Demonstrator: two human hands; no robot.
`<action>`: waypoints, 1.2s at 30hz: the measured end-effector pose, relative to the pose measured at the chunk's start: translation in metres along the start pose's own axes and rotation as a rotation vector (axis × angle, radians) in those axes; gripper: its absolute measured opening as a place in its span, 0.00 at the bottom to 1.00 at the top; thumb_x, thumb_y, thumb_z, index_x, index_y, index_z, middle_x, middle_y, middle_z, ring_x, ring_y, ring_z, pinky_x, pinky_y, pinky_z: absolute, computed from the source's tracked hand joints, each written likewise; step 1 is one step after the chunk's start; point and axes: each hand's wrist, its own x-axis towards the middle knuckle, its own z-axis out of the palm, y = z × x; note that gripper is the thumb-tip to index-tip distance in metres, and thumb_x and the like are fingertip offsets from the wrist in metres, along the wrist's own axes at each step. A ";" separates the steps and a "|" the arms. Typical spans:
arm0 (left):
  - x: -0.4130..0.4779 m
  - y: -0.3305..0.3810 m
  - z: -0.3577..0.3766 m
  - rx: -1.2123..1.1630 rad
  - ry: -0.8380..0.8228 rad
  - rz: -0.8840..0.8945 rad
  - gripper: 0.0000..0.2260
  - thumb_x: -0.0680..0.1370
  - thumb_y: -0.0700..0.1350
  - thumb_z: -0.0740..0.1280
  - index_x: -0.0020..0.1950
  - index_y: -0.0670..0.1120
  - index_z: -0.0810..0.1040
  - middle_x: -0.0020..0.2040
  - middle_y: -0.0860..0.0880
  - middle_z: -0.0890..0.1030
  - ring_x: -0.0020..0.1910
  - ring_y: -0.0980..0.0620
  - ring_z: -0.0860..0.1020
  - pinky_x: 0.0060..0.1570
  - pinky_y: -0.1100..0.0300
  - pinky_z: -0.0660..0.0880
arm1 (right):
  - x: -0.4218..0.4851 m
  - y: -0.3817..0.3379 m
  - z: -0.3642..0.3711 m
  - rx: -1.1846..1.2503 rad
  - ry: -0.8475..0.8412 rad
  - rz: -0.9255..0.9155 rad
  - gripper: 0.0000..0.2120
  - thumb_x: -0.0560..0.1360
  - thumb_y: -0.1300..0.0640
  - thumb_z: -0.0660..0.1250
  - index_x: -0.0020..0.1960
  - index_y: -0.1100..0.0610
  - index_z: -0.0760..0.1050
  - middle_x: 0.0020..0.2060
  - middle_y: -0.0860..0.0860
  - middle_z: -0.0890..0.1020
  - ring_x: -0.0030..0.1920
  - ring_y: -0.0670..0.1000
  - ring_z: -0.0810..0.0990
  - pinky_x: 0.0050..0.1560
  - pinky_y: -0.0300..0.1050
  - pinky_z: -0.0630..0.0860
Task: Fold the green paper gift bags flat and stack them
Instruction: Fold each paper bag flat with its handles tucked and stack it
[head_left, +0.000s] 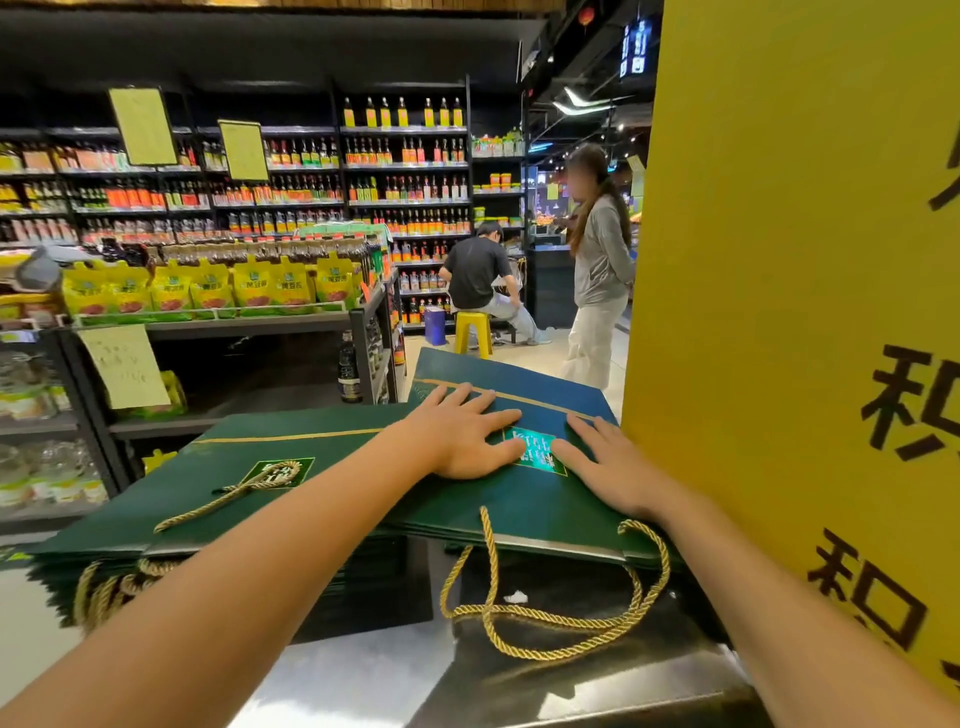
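Yellow panel (779, 260) with black characters fills the right side of the frame, right up against the work spot. Store shelves (260, 171) of bottles and yellow pouches run across the upper left; two people stand and sit far back at upper centre, not involved. Metal bench (363, 670) takes up the bottom centre and carries the bags. Stack of flat green bags (156, 499) sits at left centre, many layered edges showing at its near side, one gold rope handle lying loose on top and more hanging off the near edge. Top bag (519, 504) lies flat at centre, just right of that stack and overlapping its right edge, with what looks like a few more flattened bags under it; the count is hard to tell. Both hands are on this bag. Left hand (467, 436) is released and flat, fingers spread and straight, palm down on the middle of the bag. Right hand (608, 462) is the same, flat and unclenched, just beside the left, near the yellow panel. Likely they press down to squeeze air out and set the creases so the bag stays flat on the pile. Rope handles (545, 623) of this bag dangle off the near edge over the bench, left free since they need no folding. Small printed label (540, 452) peeks out between the two hands.
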 end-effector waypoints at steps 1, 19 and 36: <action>0.002 0.000 0.003 -0.008 -0.001 -0.001 0.30 0.82 0.69 0.43 0.83 0.61 0.48 0.84 0.49 0.47 0.82 0.43 0.43 0.79 0.41 0.40 | 0.002 0.002 0.003 -0.012 0.001 0.001 0.39 0.76 0.25 0.44 0.82 0.41 0.46 0.83 0.52 0.48 0.82 0.53 0.44 0.80 0.54 0.44; -0.015 -0.013 -0.021 -0.160 0.161 0.110 0.22 0.83 0.59 0.58 0.74 0.51 0.73 0.73 0.47 0.73 0.72 0.45 0.71 0.71 0.47 0.68 | -0.004 -0.015 -0.032 -0.240 -0.018 -0.028 0.34 0.81 0.31 0.49 0.80 0.49 0.61 0.77 0.52 0.68 0.75 0.55 0.68 0.72 0.50 0.66; -0.212 -0.122 -0.026 -0.254 0.210 -0.337 0.13 0.83 0.52 0.61 0.62 0.50 0.80 0.60 0.51 0.82 0.57 0.48 0.80 0.61 0.48 0.77 | -0.064 -0.238 -0.050 -0.235 0.142 -0.517 0.18 0.82 0.55 0.56 0.34 0.54 0.67 0.32 0.54 0.72 0.37 0.58 0.73 0.36 0.51 0.69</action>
